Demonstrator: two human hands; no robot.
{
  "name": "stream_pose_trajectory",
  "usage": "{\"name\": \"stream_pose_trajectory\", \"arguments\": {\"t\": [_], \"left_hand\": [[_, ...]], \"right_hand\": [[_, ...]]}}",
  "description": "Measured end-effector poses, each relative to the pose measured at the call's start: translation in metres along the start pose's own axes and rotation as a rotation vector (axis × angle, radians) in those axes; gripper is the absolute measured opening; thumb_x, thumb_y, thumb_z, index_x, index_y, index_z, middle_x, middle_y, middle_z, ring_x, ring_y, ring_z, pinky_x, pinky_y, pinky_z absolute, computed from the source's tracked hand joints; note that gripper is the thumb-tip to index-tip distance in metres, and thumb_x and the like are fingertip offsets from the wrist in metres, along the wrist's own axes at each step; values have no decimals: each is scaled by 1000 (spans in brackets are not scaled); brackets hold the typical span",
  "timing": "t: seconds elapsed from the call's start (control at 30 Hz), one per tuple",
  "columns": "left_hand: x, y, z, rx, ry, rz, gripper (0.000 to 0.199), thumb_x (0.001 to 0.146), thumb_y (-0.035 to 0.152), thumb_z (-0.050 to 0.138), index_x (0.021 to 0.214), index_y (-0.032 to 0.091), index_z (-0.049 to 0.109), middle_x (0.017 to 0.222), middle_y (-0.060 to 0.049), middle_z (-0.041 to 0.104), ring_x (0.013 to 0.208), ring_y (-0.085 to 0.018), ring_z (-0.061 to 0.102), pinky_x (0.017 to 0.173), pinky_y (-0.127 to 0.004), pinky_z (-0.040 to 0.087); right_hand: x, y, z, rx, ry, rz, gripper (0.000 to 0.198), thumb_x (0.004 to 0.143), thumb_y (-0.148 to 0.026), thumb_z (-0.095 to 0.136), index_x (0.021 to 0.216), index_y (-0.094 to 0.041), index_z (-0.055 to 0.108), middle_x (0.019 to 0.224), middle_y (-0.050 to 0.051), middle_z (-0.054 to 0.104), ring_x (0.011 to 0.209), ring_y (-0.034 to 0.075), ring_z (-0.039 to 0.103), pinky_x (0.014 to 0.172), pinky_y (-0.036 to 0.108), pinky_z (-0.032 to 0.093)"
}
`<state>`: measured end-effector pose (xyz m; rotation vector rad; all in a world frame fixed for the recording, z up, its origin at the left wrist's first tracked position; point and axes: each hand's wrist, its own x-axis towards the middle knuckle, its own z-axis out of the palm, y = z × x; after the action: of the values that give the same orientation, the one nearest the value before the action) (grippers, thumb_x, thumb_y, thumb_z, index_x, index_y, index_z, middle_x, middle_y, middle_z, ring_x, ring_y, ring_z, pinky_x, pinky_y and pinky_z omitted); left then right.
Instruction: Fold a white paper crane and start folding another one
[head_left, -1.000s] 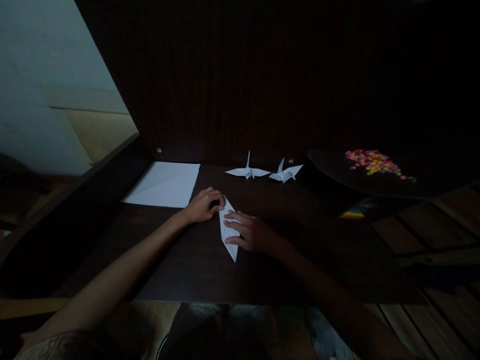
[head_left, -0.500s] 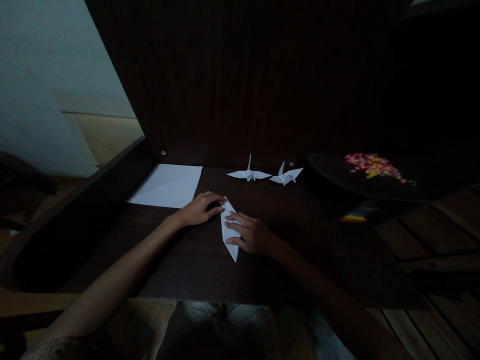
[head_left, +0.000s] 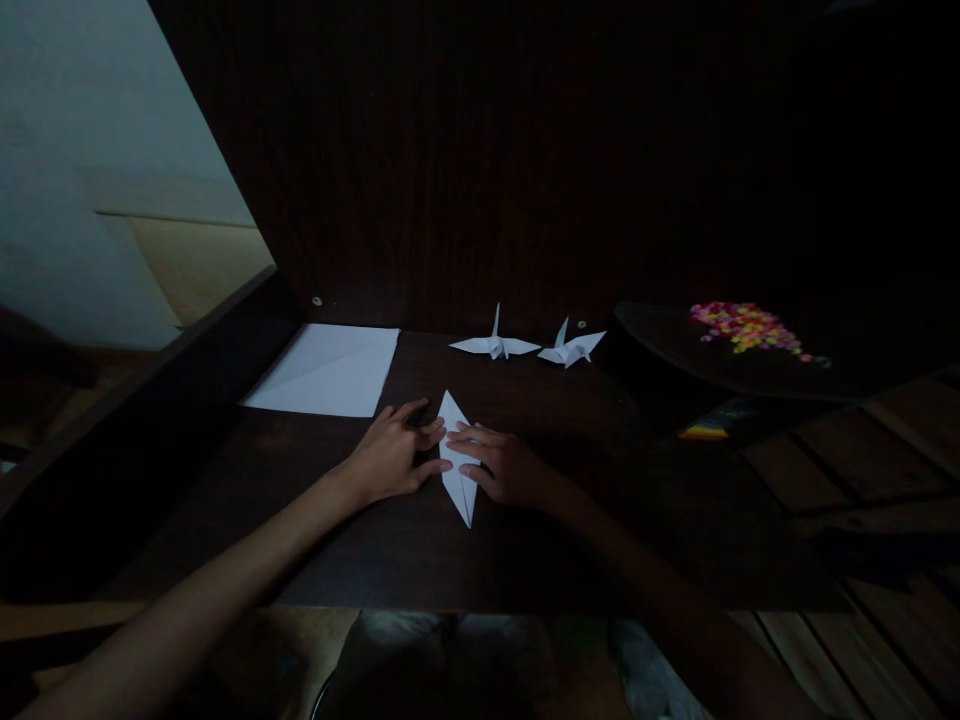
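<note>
Two paper cranes sit behind a folded paper diamond lying on the dark tabletop. The left hand and right hand rest loose fingers on it, neither gripping. Flattening a crease seems underway; the next move calls for aligned edges.

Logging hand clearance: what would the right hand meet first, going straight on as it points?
Resting on the folded paper, the right hand would likely meet the left hand first, though depth is unclear.

White folded paper, 2 white cranes; brown desk, pink and yellow pieces
</note>
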<state>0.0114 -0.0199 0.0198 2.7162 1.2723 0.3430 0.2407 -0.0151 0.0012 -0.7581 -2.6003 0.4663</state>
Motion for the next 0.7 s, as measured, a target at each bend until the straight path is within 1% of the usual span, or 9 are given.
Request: {"name": "stream_pose_trajectory", "arguments": {"t": [0.1,0.2,0.3,0.4,0.47,0.57,0.63,0.7], "left_hand": [[0,5,-4,29,-27,-47,52,87,53,55,125,20,64,130,-11,62,130,-40,41,100,-59,36],[-1,7,-5,46,-62,-49,57,85,55,56,128,19,62,133,-11,59,130,-41,40,101,-61,35],[-5,6,-3,36,-66,-26,66,83,59,55,134,17,56,138,-11,55,133,-42,36,102,-61,36],[-10,4,1,12,-25,0,71,84,60,54,138,15,51,140,-12,53,136,-40,33,103,-59,37],[-13,4,3,2,4,25,68,86,59,53,139,16,50,140,-13,52,138,-39,32,103,-57,37],[-17,6,4,10,36,91,59,91,52,50,138,16,51,139,-13,53,140,-35,30,106,-54,35],[-19,10,4,28,36,122,53,94,46,47,137,15,51,137,-14,56,139,-34,32,106,-52,34],[-19,15,3,47,19,107,50,95,42,45,136,14,52,135,-14,57,137,-33,35,105,-52,34]], "right_hand": [[1,-2,-2,63,21,35,37,91,-22,51,126,-13,57,130,14,60,130,26,49,111,47,38],[1,-1,-1,80,35,59,37,91,-17,47,127,-13,55,131,14,60,129,24,50,109,45,41],[0,3,3,61,59,23,40,92,-8,36,125,-14,57,130,14,61,131,22,48,110,45,40],[-3,7,9,21,79,-27,41,88,-4,37,121,-12,60,130,15,60,131,22,48,111,45,39],[-4,8,13,-17,95,-46,41,86,-3,40,120,-12,62,130,16,60,131,24,48,110,46,39],[-4,6,17,-58,105,-54,41,84,-3,44,119,-12,62,130,18,59,132,26,47,110,49,39],[-4,4,18,-65,106,-52,41,82,-3,47,119,-12,62,131,18,59,131,27,48,109,49,39],[-3,3,19,-66,108,-43,42,81,-2,47,118,-13,63,132,17,59,130,27,49,109,49,40]]}}
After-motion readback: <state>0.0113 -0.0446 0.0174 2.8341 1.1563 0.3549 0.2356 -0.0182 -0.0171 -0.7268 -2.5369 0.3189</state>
